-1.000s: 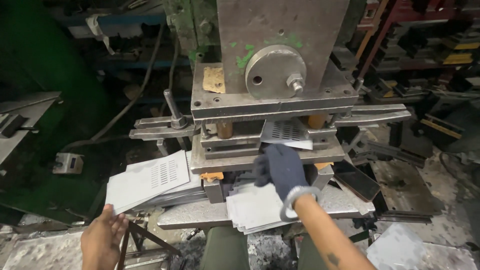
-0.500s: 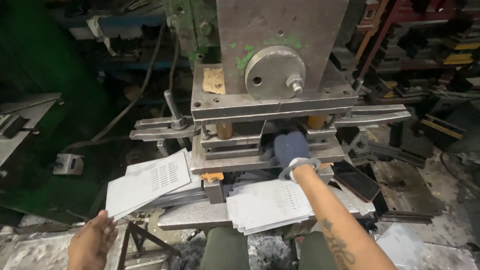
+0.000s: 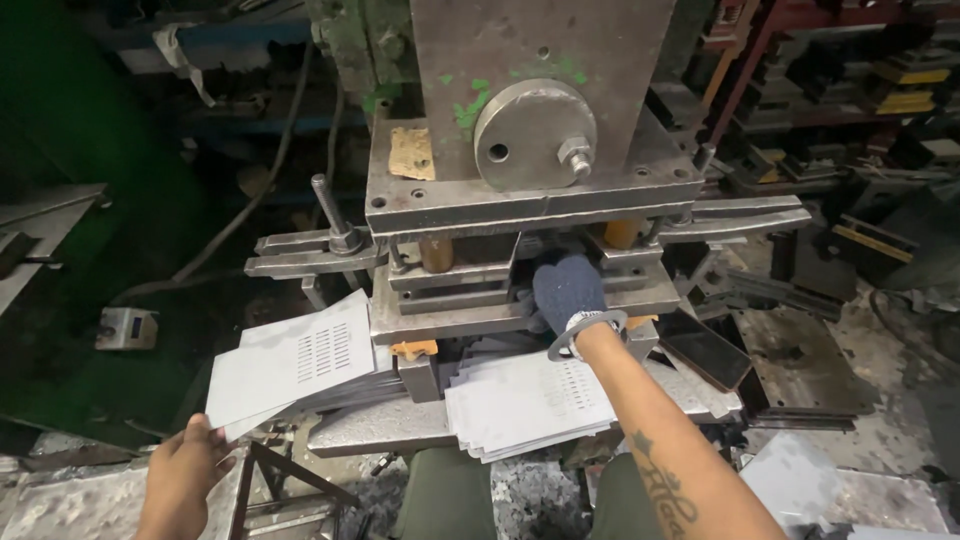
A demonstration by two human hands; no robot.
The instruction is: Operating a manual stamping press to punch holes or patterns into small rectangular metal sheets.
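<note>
My right hand, in a dark knit glove with a metal bangle at the wrist, reaches into the gap between the plates of a steel press. Its fingers are hidden inside the die. Below my forearm lies a stack of pale metal sheets on the press bed. My left hand is bare and low at the left. It pinches the near corner of the top perforated sheet of a second, tilted stack.
A lever handle stands up from the left clamp bar. A dark tray sits right of the die. Metal scrap and plates cover the floor at the right, with racks of parts behind. My knees are below the bed.
My right hand has moved from the near stack up into the die and deeper in. My left hand dropped away from the left stack's corner, then came back up to it.
</note>
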